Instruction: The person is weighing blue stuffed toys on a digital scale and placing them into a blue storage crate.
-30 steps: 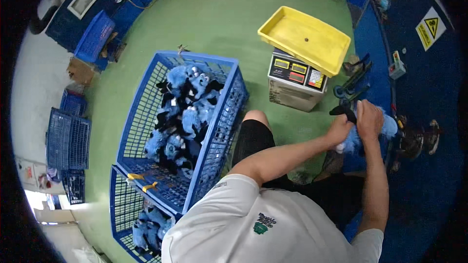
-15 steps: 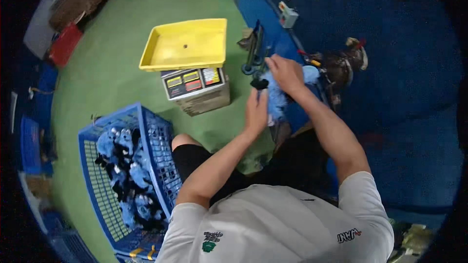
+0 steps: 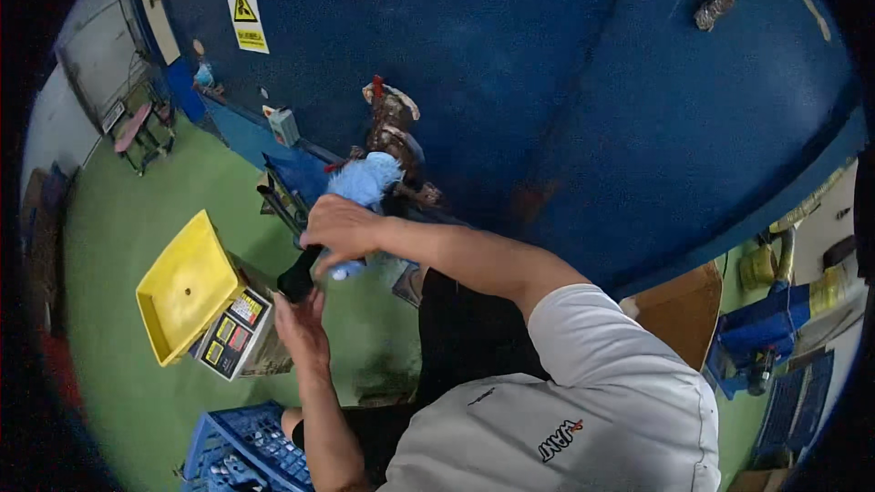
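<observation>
Plush (image 3: 366,179) sits under and just beyond right hand (image 3: 342,226), which curls round it; left hand (image 3: 303,333) touches its black limb (image 3: 295,281), grip unclear. Uneven tugging could snag plush on wrapped spout (image 3: 389,118) beyond right hand.
</observation>
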Demonstrator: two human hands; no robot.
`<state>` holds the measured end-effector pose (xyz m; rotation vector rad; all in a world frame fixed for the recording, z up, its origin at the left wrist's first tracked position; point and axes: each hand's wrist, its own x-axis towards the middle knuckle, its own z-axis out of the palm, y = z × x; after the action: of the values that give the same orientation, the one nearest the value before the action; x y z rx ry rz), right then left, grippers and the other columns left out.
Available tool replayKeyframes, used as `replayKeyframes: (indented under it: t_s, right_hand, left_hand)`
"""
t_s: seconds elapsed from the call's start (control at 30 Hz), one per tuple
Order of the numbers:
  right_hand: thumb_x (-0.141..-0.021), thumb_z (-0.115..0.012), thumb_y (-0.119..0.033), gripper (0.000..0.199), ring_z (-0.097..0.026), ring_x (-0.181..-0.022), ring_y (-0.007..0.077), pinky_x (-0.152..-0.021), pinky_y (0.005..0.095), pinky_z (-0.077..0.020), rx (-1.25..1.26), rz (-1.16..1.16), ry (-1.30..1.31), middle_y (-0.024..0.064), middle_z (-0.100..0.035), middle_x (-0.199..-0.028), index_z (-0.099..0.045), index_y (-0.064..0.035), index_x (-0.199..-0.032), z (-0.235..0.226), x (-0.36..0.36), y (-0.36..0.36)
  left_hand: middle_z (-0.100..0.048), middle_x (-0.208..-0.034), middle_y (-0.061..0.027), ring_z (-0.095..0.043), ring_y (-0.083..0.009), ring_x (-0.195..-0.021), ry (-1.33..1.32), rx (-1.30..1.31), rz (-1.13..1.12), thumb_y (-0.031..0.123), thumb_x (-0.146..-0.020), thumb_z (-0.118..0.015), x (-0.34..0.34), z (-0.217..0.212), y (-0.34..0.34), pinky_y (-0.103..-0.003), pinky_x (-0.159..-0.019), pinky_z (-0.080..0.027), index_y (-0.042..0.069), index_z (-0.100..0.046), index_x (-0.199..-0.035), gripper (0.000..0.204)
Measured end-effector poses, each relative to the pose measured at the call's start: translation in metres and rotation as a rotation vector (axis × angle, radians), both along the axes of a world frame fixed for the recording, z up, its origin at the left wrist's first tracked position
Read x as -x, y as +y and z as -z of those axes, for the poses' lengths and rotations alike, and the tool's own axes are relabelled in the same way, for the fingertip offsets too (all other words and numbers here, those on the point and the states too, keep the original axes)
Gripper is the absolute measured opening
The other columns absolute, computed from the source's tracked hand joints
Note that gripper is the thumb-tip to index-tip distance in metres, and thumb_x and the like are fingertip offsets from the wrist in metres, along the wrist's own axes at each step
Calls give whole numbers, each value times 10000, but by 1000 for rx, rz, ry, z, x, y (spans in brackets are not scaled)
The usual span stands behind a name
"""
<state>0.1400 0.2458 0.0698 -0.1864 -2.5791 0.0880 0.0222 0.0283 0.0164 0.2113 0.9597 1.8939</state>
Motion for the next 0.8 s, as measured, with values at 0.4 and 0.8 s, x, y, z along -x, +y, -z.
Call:
replayKeyframes:
  t_s: [0.4, 0.8]
  right_hand:
    - [-659, -807, -140, 396, -532, -913, 271, -879, 430, -389, -117, 39, -80, 33, -552, -898, -537, -159, -948, 30, 9, -11]
    - [-750, -792, -284, 338, -586, -893, 263, -827, 412, -442, -153, -89, -194, 42, -602, -875, -563, -133, -946, 9, 20, -14]
  left_hand:
    - [-540, -692, -55, -473, -117, -490, 303, 267, -205, 313, -1018, -566, 5, -23, 15, -261, -439, -387, 56, -517, -1024, 262]
    - [-626, -811, -102, -582, -159, -577, 447, 252, -37, 249, -1000, -615, 16, -21, -9, -258, -488, -495, -10, -582, -1037, 264]
